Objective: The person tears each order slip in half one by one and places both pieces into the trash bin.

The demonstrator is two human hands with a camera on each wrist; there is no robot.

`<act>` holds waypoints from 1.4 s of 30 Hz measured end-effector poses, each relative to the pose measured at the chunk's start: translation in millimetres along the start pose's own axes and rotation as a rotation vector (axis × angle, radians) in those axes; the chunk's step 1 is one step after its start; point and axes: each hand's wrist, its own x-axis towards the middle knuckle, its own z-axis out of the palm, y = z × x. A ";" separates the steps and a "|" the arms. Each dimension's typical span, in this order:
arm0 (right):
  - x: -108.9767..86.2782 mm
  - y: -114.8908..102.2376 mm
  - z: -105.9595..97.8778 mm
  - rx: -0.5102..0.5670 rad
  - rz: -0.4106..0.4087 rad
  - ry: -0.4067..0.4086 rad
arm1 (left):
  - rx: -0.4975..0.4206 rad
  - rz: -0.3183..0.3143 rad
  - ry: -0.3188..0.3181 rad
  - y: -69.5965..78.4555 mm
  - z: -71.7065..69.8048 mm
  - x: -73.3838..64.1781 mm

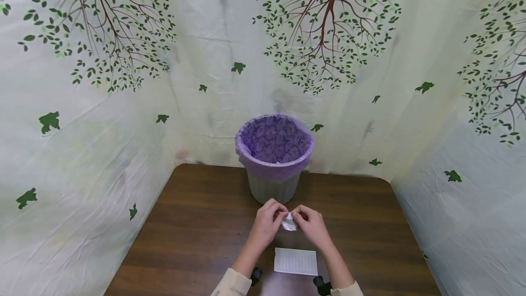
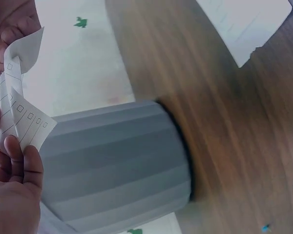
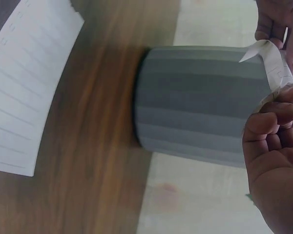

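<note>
In the head view, my left hand (image 1: 267, 223) and right hand (image 1: 311, 225) meet just in front of a bin. Between them is a small crumpled piece of lined paper (image 1: 289, 223), pinched by the fingertips of both. The left wrist view shows this paper (image 2: 27, 119) folded and bent, printed with lines and small boxes; fingers of the left hand (image 2: 19, 185) curl against its lower part. In the right wrist view, a narrow curled end of the paper (image 3: 271, 63) sticks out above the right hand (image 3: 276, 146). Part of the paper is hidden by fingers.
A grey ribbed bin (image 1: 273, 188) with a purple liner (image 1: 273, 170) stands at the table's back edge. Nearer the wrists lies a sheet of lined paper (image 1: 296, 261) with a torn edge, flat on the brown table (image 1: 197, 236). Leaf-patterned cloth (image 1: 205, 127) hangs around.
</note>
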 end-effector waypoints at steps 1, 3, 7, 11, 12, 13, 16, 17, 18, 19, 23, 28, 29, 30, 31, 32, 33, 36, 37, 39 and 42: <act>-0.5 -2.1 -0.2 0.005 0.003 -0.002 | 0.001 0.008 0.005 1.4 -1.5 0.0; -1.3 -6.7 -0.8 0.014 0.009 -0.005 | 0.006 0.017 0.012 4.2 -4.5 0.1; -2.7 -14.0 -1.7 0.024 0.009 -0.017 | -0.007 0.040 0.026 8.6 -10.9 -0.1; -3.9 -19.9 -1.9 0.058 -0.003 -0.035 | -0.015 0.070 0.045 11.4 -16.1 -0.8; -4.1 -21.3 -2.0 0.068 -0.006 -0.040 | -0.017 0.076 0.048 12.1 -17.1 -0.8; -4.3 -22.4 -2.0 0.079 -0.006 -0.046 | -0.020 0.078 0.049 12.6 -18.0 -0.8; -4.9 -26.0 -2.3 0.117 0.009 -0.060 | -0.020 0.081 0.052 14.2 -19.8 -0.9; -5.0 -26.7 -2.3 0.130 0.016 -0.069 | -0.019 0.083 0.054 14.7 -20.2 -1.1; -5.1 -27.3 -2.3 0.146 0.022 -0.076 | -0.019 0.084 0.055 15.2 -20.7 -1.1; -5.0 -27.8 -2.2 0.161 0.029 -0.084 | -0.017 0.084 0.057 15.5 -21.1 -1.3; -4.6 -29.0 -1.9 0.217 0.044 -0.112 | -0.018 0.073 0.051 16.7 -22.7 -1.6; -3.9 -30.2 -1.4 0.255 0.051 -0.134 | -0.027 0.084 0.059 18.2 -24.6 -1.9; -3.8 -30.6 -1.5 0.262 0.051 -0.138 | -0.028 0.090 0.065 18.6 -24.7 -1.9; -3.7 -30.6 -1.6 0.269 0.051 -0.142 | -0.028 0.094 0.069 18.9 -24.8 -2.0; -3.7 -30.9 -1.7 0.277 0.051 -0.145 | -0.027 0.096 0.072 19.0 -24.9 -2.2; -3.7 -31.0 -1.8 0.283 0.052 -0.148 | -0.027 0.099 0.075 19.1 -25.0 -2.3; -3.8 -31.0 -1.8 0.292 0.052 -0.151 | -0.027 0.096 0.074 19.2 -25.2 -2.5; -4.0 -31.1 -1.6 0.318 0.064 -0.155 | -0.028 0.081 0.063 19.4 -25.8 -3.1; -4.1 -31.2 -1.5 0.327 0.069 -0.157 | -0.031 0.078 0.061 19.4 -25.9 -3.2; -4.5 -31.3 -1.5 0.353 0.076 -0.164 | -0.033 0.068 0.056 20.0 -26.4 -3.5; -5.2 -32.6 -1.7 0.381 0.081 -0.176 | -0.033 0.064 0.057 20.5 -26.7 -4.1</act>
